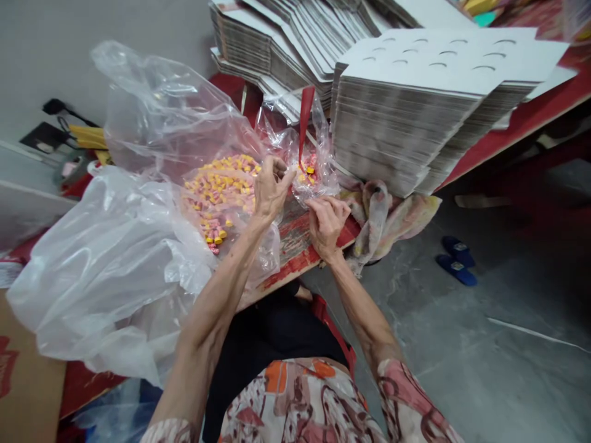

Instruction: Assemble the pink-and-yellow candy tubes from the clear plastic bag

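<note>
My left hand [272,189] is between the heap of small yellow-and-pink pieces [226,184] and a small clear plastic bag [323,175]. Its fingers are curled, with the thumb reaching toward the small bag; what they hold, if anything, is hidden. My right hand [327,223] is closed at the near edge of that bag, fingertips pinched on the plastic. Some yellow and red pieces lie inside the small bag. A red strip [305,120] stands upright in it. The heap lies in a large clear plastic bag [170,111], spread open to the left.
Tall stacks of flat white-topped cardboard [415,117] stand behind and to the right. A stained cloth [383,221] hangs over the edge of the red table [295,246]. Blue slippers [456,259] lie on the floor. A cardboard box [32,369] is at lower left.
</note>
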The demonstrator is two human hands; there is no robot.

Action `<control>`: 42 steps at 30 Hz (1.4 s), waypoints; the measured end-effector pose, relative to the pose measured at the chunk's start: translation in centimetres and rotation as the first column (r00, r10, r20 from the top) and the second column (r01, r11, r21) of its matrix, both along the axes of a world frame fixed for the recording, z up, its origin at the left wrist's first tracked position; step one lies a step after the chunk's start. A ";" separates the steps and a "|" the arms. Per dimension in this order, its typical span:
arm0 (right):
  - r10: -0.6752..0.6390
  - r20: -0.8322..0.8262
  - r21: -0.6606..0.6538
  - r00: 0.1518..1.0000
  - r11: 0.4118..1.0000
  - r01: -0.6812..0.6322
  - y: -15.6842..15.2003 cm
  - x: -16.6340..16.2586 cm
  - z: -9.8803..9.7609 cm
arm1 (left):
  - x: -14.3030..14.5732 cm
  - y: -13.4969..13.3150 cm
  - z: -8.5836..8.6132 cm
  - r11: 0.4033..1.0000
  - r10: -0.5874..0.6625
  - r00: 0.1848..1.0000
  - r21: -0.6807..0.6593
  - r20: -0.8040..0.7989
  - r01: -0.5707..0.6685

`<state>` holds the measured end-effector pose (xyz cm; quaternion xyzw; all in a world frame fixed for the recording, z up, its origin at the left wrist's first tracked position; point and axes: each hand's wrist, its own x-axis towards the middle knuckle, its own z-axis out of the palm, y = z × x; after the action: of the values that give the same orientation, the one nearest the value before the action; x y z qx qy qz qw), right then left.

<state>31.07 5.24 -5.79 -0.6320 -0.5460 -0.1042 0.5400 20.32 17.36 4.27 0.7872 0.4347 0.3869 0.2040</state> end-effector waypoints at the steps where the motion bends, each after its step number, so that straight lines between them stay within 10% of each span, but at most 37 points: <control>1: 0.001 0.002 -0.011 1.000 1.000 -0.001 0.1 -0.2 0.1 | -0.1 0.0 -0.2 1.000 -0.011 1.000 0.002 0.019 0.011; 6: -0.044 -0.014 -0.027 0.999 0.999 0.044 -0.9 -0.4 1.3 | -1.5 -1.0 0.3 0.996 -0.080 0.995 0.052 0.053 0.078; 12: -0.407 -0.285 0.037 0.868 0.900 0.434 -6.5 3.8 0.4 | -1.1 -8.4 -0.1 0.973 -0.099 0.980 0.192 -0.173 0.132; 16: -0.317 -0.472 -0.155 0.823 0.948 0.277 -8.2 7.7 -1.8 | 4.1 -14.2 -3.0 0.966 -0.256 0.866 -0.074 -0.429 0.249; 21: -0.244 -0.614 -0.191 0.751 0.969 0.159 -8.5 10.1 -1.4 | 9.8 -15.1 -4.8 0.933 -0.334 0.822 -0.284 -0.461 0.220; 29: -0.345 -0.595 -0.159 0.725 0.936 0.315 -11.5 8.1 -1.9 | 10.1 -14.5 -2.9 0.886 -0.343 0.867 -0.430 -0.362 0.171; 32: -0.295 -0.672 -0.256 0.679 0.953 0.161 -12.8 6.5 -4.3 | 10.1 -14.4 -3.1 0.864 -0.325 0.892 -0.482 -0.315 0.145; 38: -0.302 -0.839 -0.326 0.452 0.945 0.026 -14.6 4.1 -5.4 | 4.6 -17.1 -3.1 0.862 -0.314 0.949 -0.426 -0.026 0.274; 42: -0.359 -0.737 -0.376 0.572 0.922 0.094 -14.9 5.0 -1.2 | -5.9 -21.1 -2.5 0.949 -0.116 0.982 -0.276 0.151 0.155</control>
<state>36.08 -9.71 -6.98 -0.7500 -0.1711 0.2010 0.6065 14.44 -3.76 1.75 0.7498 0.4164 0.3567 0.3704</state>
